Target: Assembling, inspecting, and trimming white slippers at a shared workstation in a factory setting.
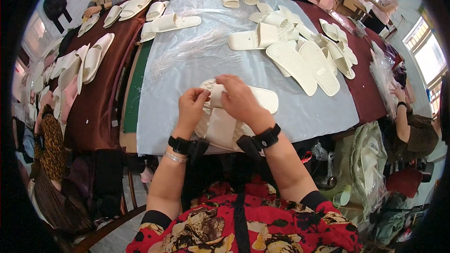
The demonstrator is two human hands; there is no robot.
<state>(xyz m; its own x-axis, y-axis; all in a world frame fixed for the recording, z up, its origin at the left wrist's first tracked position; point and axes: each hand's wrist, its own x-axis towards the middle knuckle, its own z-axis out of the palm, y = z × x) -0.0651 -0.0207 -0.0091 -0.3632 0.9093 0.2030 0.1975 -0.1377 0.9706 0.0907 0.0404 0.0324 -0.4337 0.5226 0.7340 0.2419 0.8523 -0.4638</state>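
Observation:
Two cream slippers lie near the front edge of the cloth-covered table. The far slipper [266, 98] points its heel to the right, and its wide strap is under my hands. Close to my body is the near slipper [220, 127], partly covered by my wrists. My right hand [241, 100] curls over the far slipper's strap, its thumb hidden. At the strap's left side my left hand [191, 107] is closed in a pinch, thumb against fingertips. Whatever may be between those fingertips is too small to tell.
A pile of cream slippers [293, 63] spreads over the right of the pale cloth [159, 107]. Clear plastic wrapping [197, 42] lies beyond my hands. More slippers [96, 58] line the dark red table at left. Several people work around the tables; a plastic sack [368, 159] stands at right.

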